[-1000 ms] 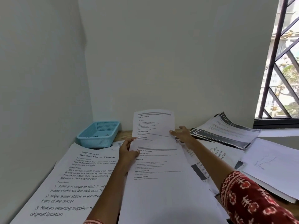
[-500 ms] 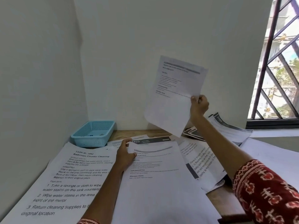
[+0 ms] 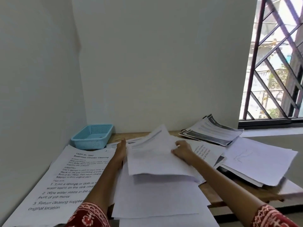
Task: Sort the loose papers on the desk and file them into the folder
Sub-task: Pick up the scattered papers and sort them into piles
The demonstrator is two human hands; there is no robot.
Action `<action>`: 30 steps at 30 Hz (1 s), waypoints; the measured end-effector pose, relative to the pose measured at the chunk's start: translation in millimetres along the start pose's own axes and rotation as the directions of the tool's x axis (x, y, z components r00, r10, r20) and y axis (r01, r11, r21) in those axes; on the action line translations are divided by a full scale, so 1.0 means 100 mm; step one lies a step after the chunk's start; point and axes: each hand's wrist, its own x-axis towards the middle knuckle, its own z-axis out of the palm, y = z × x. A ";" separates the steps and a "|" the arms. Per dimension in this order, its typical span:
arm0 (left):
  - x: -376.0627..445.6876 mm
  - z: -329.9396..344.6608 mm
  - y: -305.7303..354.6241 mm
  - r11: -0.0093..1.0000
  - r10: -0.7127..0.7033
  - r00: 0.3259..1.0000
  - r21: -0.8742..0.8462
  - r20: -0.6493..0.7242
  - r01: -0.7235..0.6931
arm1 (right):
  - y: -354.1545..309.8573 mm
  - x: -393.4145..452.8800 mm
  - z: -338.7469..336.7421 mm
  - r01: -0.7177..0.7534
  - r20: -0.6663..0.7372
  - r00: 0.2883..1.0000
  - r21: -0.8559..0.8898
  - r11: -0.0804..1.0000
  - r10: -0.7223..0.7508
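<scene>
A: Starting at your nine o'clock, the big printed sheet [image 3: 68, 174] with the "Bathroom Counter Cleaning" heading lies flat on the desk [image 3: 206, 192], the blue basket [image 3: 92, 136] beyond it at about eleven. Treat every page as light, limp and slippery against its neighbours.

B: And my hands?

A: Your left hand [image 3: 120, 151] stands edge-on with straight fingers against the left side of the centre stack [image 3: 157, 194]. It is steadying, not gripping. Your right hand [image 3: 182, 150] at about one o'clock pinches the lifted sheet [image 3: 152, 154], fingers curled over its right edge; the far end of the page bows upward.

B: Where should I hold?

A: I'd judge an edge near a corner is best, thumb on top, with the other palm flat under the middle so it doesn't sag or crease.

B: What can't you make out?

A: The folder. A dark shape shows under the right pile [image 3: 255, 163] at three o'clock, but I cannot tell what it is. The grey-banded booklets [image 3: 213, 131] at two o'clock overlap, so their count is unclear. The lifted sheet's print is blurred, and the stack's near edge runs out of view.
</scene>
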 end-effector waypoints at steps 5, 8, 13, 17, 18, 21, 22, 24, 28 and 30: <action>-0.08 -0.11 0.05 0.981 -0.174 0.985 0.083 0.000 0.174 | -0.02 -0.09 0.13 0.113 0.133 0.988 -0.309 0.944 -0.075; -0.21 -0.13 0.05 0.976 -0.191 0.981 0.093 -0.045 0.195 | -0.11 -0.10 0.13 0.117 0.208 0.977 -0.356 0.927 -0.044; -0.42 -0.08 0.02 0.943 -0.120 0.982 0.294 -0.144 0.158 | -0.11 -0.08 0.03 0.082 0.325 0.945 -0.370 0.925 0.046; -0.54 -0.03 0.08 0.904 -0.081 0.989 0.409 -0.127 0.127 | -0.11 -0.12 -0.06 0.092 0.404 0.912 -0.383 0.919 0.077; -0.57 -0.01 0.10 0.893 -0.078 0.990 0.433 -0.116 0.121 | -0.11 -0.14 -0.08 0.098 0.410 0.909 -0.390 0.916 0.078; -0.66 0.06 0.17 0.891 -0.102 0.992 0.437 -0.074 0.125 | -0.09 -0.18 -0.10 0.103 0.399 0.914 -0.391 0.915 0.068; -0.69 0.08 0.20 0.895 -0.114 0.991 0.426 -0.064 0.130 | -0.09 -0.20 -0.10 0.098 0.393 0.917 -0.379 0.920 0.064; -0.74 0.10 0.21 0.902 -0.121 0.992 0.411 -0.046 0.130 | -0.06 -0.20 -0.11 0.083 0.385 0.921 -0.342 0.936 0.059; -0.81 0.17 0.12 0.896 -0.030 0.993 0.437 -0.112 0.077 | -0.01 -0.17 -0.13 0.050 0.407 0.912 -0.247 0.968 0.057; -0.85 0.23 0.09 0.862 0.074 0.984 0.506 -0.161 0.017 | 0.00 -0.14 -0.14 0.018 0.402 0.914 -0.185 0.982 0.059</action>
